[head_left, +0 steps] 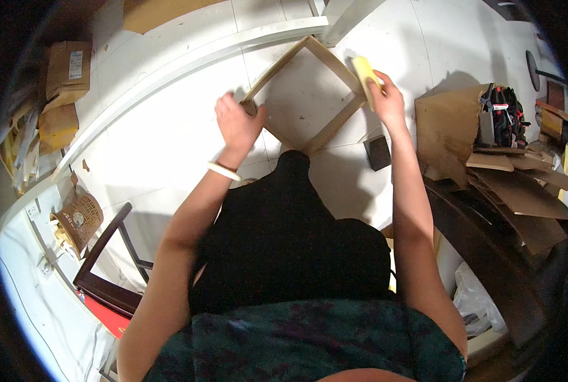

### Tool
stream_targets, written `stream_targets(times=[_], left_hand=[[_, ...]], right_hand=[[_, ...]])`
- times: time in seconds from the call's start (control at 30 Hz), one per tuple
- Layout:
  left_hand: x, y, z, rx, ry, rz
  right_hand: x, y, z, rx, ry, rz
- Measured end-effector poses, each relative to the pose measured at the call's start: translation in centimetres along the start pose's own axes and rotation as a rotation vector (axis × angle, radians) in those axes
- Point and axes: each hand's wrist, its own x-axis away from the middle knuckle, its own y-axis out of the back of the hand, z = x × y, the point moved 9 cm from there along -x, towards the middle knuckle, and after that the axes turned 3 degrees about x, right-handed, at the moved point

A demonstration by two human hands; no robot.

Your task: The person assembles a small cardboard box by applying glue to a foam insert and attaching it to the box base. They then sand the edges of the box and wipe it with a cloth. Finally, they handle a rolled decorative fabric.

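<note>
A square wooden frame (332,130) stands on its edges or lies on the pale floor in front of my knees, one corner toward me. My left hand (239,124) grips its left corner, thumb on the inner side. In my right hand (386,99) is a yellow block (364,73), slightly blurred, held at the frame's right corner. Whether the block touches the wood I cannot tell. A dark rectangular block (377,153) lies on the floor beside my right forearm.
A white metal bar (188,71) crosses beyond the frame. At right are a cardboard box (449,124) and stacked brown boards (519,191). To the left are a wastebasket (80,219), a dark chair frame (99,254) and cardboard boxes (67,70).
</note>
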Motion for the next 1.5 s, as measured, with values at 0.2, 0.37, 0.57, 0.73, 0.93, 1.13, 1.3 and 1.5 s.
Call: stream_targets(times=[0.2, 0.37, 0.57, 0.73, 0.93, 1.13, 1.3, 1.5], left_hand=[[-3.4, -6.5, -1.0, -0.002, 0.021, 0.517], [1.8, -5.3, -2.2, -0.070, 0.110, 0.714], [-0.3, -9.4, -1.0, 0.081, 0.092, 0.588], [0.2, -9.0, -0.8, 0.040, 0.160, 0.592], [1.3, -8.4, 2.7, 0.137, 0.361, 0.580], [-4.6, -1.9, -6.0, 0.064, -0.205, 0.031], [-6.5, -9.3, -7.5, -0.015, -0.207, 0.530], [-5.2, -9.5, -6.2, -0.094, -0.116, 0.568]], right_hand=[[-2.7, -4.6, 8.6, 0.132, 0.164, 0.067], [-1.0, -5.9, 10.8, 0.212, 0.220, 0.150], [2.7, -13.6, 17.9, 0.322, 0.473, 0.245], [1.4, -5.4, 7.6, 0.487, 0.370, 0.194], [2.1, 7.8, -2.4, 0.561, -0.010, -0.070], [-1.0, -0.4, 0.2, -0.035, -0.013, -0.023], [-5.2, -5.8, 5.9, -0.024, 0.050, 0.088], [3.1, -1.2, 0.8, 0.391, 0.145, 0.157]])
